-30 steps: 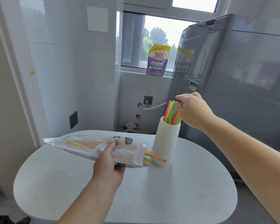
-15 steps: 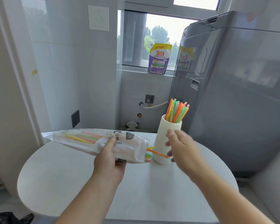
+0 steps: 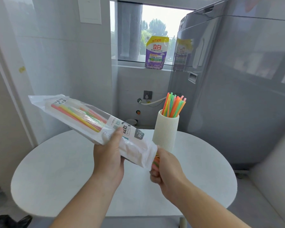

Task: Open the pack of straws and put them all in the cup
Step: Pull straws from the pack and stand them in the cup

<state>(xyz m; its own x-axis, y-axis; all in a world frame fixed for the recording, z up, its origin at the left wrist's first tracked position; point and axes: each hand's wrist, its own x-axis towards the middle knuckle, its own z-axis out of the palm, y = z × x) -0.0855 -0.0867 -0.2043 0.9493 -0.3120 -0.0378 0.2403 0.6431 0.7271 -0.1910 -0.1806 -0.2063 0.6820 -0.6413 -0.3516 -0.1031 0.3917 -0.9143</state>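
The step in hand appears to be drawing the next bunch of straws out of the open end of the pack (image 3: pixel 95 124). To do it well, the pull should run along the line of the pack, so the straws slide straight out and do not kink at the mouth. The pack should be pinched behind the opening, not over the straws being drawn. The bunch should be kept together until its lower ends are over the cup (image 3: pixel 166 130).

The left hand (image 3: pixel 109 155) is at centre frame, palm toward the viewer's side, thumb on top of the pack near its printed label. Its grip is clenched on the pack. The pack is tilted, sealed end up toward the upper left of the frame, open end down toward the centre. It is held clear above the round white surface (image 3: pixel 56 170).

The right hand (image 3: pixel 165 168) is just right of centre, at the pack's mouth, fingers curled inward. Its grip seems to be grasping the orange and green straw ends (image 3: pixel 156 160) that protrude there, though the plastic hides most of the contact.

The cup stands upright on the surface, just behind the right hand, already holding a sheaf of coloured straws (image 3: pixel 174 105). More straws remain visible inside the pack, so the task is judged partly done.
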